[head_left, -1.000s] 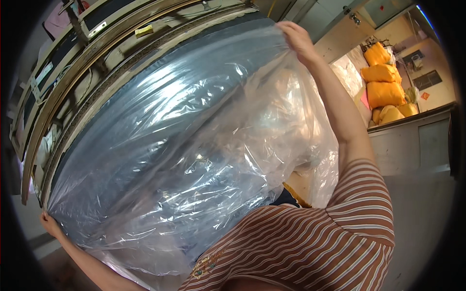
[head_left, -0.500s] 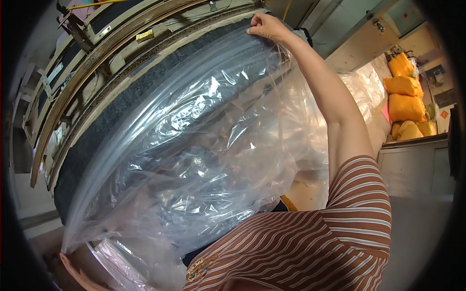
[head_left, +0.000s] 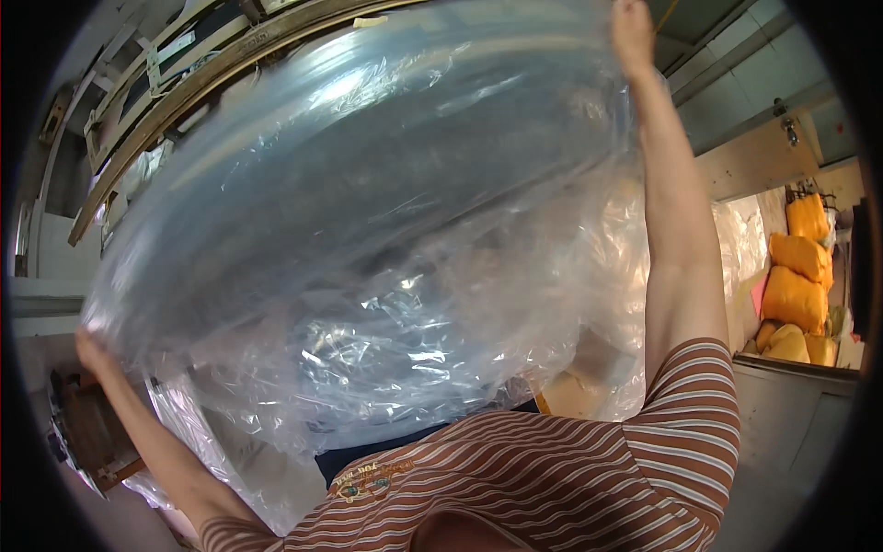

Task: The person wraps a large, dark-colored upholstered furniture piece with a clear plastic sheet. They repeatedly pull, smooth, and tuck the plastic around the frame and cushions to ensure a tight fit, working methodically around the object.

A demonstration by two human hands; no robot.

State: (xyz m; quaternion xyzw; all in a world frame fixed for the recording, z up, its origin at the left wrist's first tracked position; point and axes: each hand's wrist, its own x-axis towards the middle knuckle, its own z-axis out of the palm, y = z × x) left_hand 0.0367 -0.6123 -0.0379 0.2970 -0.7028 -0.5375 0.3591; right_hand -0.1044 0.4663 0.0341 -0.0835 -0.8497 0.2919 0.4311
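Note:
A wide sheet of clear plastic film (head_left: pixel 386 193) is stretched between my raised arms and hangs in shiny wrinkles toward my waist. My left hand (head_left: pixel 90 351) is closed on its left end, low at the left of the view. At the top right, my right hand (head_left: pixel 633 39) grips the other end, with the arm reaching far out. The film's upper edge bows upward and is slightly blurred. Behind it, a dark padded surface shows only dimly through the plastic.
Beyond the film runs a long machine frame with a wooden rail (head_left: pixel 241 46). Orange bundles (head_left: pixel 794 299) are stacked at the right, near a pale cabinet (head_left: pixel 791 409). A brown wooden box-like piece (head_left: pixel 99 432) stands below my left hand. More clear plastic (head_left: pixel 740 235) lies at the right.
Both hands have risen, the right one also moving rightward and the left one slightly leftward. The film has lifted with them and now covers most of the dark surface.

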